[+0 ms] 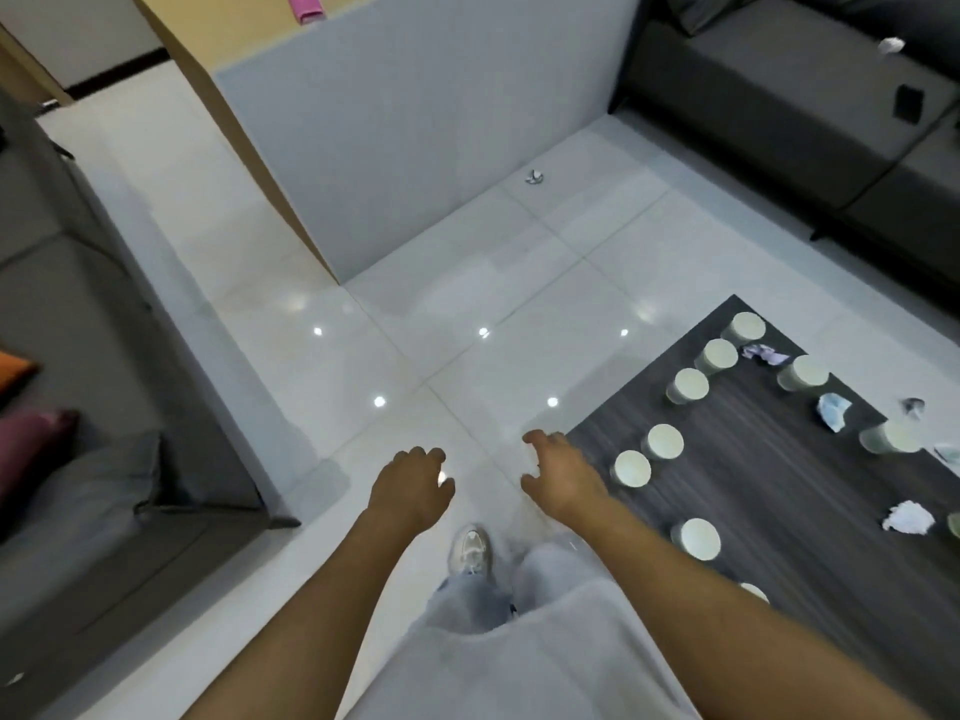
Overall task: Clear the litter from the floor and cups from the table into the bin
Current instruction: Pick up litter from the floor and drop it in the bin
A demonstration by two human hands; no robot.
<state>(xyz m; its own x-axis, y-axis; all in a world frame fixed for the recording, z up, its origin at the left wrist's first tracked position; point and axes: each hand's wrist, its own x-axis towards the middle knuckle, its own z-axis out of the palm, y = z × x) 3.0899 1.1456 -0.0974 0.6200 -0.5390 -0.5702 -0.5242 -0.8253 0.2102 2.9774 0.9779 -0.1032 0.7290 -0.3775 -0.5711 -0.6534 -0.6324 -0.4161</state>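
Both hands empty: left hand (413,483) and right hand (563,472) out over the floor (467,283), fingers apart. Cups (662,441) upside down on the dark worktop (779,511) at right (crumpled paper among them). One litter scrap (533,176) by the partition.

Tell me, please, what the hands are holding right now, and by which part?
Nothing: the left hand and right hand are both open and empty above the floor.
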